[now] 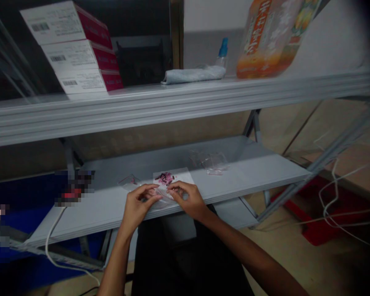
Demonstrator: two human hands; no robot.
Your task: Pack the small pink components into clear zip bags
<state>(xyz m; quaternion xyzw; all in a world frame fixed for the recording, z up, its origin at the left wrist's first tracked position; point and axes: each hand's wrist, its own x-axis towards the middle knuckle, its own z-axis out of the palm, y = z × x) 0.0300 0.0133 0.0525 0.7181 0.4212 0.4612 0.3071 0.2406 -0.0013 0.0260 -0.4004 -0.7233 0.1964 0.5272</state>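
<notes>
so, a clear bag (160, 196) is held at the front of the lower shelf (107, 213), with the left hand (138, 205) and the right hand (185, 199) brought close together over it. the grip of each hand is closed in a pinch on the thin plastic, fingers curled and thumbs pressed against it (exactly which edge is pinched cannot be told). just behind the hands, a white card (174, 177) printed with a dark pink pattern is seen touching the bag. a small bag (128, 181) is laid just beside the left hand, and a loose pile of clear bags (211, 162) is placed farther right on the same shelf.

on the upper shelf (179, 105), three stacked boxes (70, 49) with white labels and red sides are set at the left. a folded cloth (194, 75), a spray bottle (222, 53) with a blue top and an orange package (265, 41) are placed to the right. a white cable (333, 197) is hung at the right of the frame, over a red crate (314, 213).
</notes>
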